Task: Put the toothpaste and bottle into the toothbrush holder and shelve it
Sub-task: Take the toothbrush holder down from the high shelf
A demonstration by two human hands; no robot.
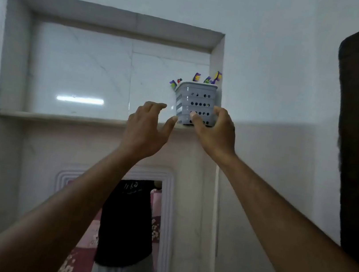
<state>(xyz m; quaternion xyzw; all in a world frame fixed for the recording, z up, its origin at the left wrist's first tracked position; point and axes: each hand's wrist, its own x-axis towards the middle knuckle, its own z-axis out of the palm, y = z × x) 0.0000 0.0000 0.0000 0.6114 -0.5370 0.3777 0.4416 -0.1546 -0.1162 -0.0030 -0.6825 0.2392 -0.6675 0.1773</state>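
Head view, looking up at a recessed wall shelf lined with pale marbled tile. At the right end of the shelf, close against the recess side wall, stands the toothbrush holder: a pale grey-lilac plastic cup, roughly square with rounded corners, slightly wider at its rim than at its base, its walls pierced by horizontal rows of small round holes. Purple and yellow toothbrush heads rise above the rim at the back right, and a purple piece with a red-tipped item shows above the left corner; whether these are the toothpaste and bottle cannot be told. The right hand grips the lower part of the holder, thumb across the front face and fingers curled around the right side. The left hand is just left of the holder with fingers spread open, its thumb tip at the holder's lower left corner; actual contact cannot be told. Below the shelf a framed mirror reflects a person in a dark shirt.
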